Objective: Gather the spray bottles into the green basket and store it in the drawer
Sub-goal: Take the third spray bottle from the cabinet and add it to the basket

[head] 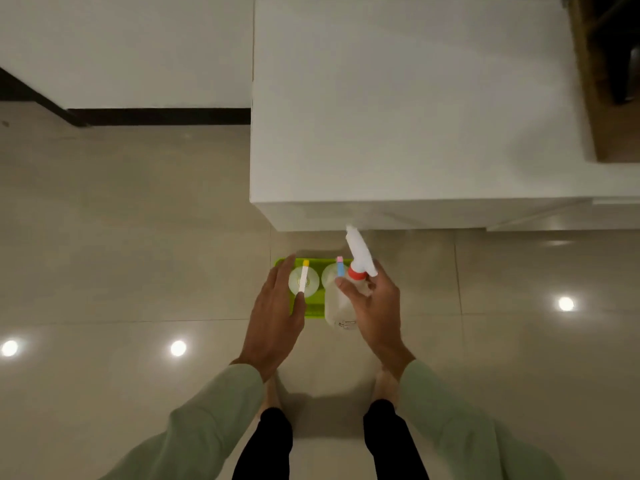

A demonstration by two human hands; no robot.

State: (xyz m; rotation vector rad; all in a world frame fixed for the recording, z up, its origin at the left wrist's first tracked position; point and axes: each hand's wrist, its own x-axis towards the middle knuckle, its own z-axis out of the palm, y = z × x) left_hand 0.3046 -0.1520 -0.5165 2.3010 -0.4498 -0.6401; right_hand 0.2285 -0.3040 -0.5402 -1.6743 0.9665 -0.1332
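A green basket (313, 310) sits on the tiled floor just in front of the white cabinet. Two clear spray bottles stand in its far half: one with a yellow-tipped white nozzle (304, 279) on the left, one with a pink and blue nozzle (339, 266) on the right. My right hand (375, 303) grips a third, larger clear spray bottle (341, 311) with a white trigger head and red collar, held tilted above the basket's right side. My left hand (277, 306) hovers flat over the basket's left edge, fingers apart, holding nothing.
The white cabinet (415, 116) fills the upper right; its front face (381, 216) shows no open drawer in view. A brown wooden piece (613, 133) stands at its far right. Glossy beige floor tiles surround the basket. My feet stand below it.
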